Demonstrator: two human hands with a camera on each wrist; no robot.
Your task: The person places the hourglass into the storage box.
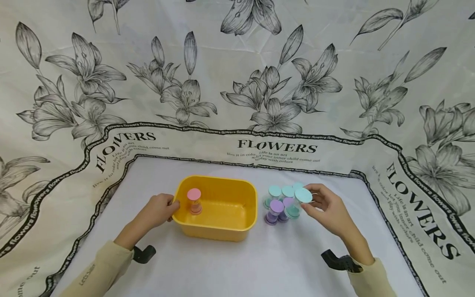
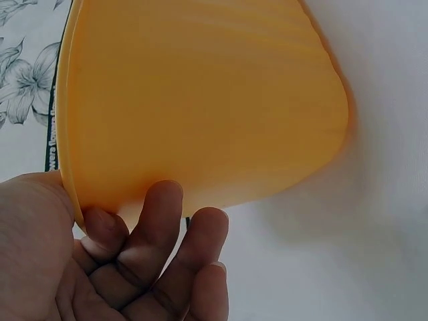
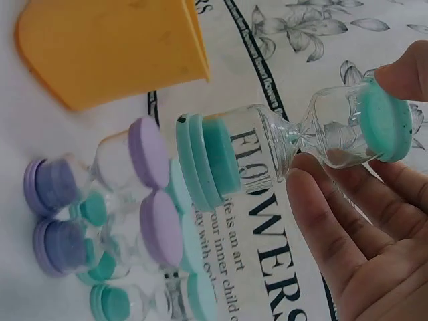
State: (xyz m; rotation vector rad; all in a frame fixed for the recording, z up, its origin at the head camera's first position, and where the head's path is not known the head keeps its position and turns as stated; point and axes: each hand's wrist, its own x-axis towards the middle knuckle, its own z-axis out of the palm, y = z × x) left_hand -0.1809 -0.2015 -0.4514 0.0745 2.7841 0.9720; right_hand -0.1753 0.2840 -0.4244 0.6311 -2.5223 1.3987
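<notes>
Looking in through the head camera, I have my left hand [image 1: 159, 209] clamped on the left end of a yellow bin [image 1: 215, 233], its fingers curled against the outside wall just below the rim. My right hand [image 1: 328, 210] has its grip closed on a turquoise-capped hourglass [image 3: 267, 150]; the right wrist view gives me the thumb on one cap and fingertips at the narrow glass neck. That hourglass is tilted, out to the right of the bin, with its far cap by the standing group.

In that group I count two purple-capped hourglasses [image 1: 275, 209] side by side at the front, and three turquoise caps [image 1: 275, 191] behind them, all close together on the white desk [image 1: 230, 268]. Inside the bin, near its left end, a single pink-capped hourglass [image 1: 194, 194] stands upright. I see a dark strap [image 1: 144, 254] at my left wrist, and a cloth [image 1: 278, 144] printed with flowers and lettering borders the desk.
</notes>
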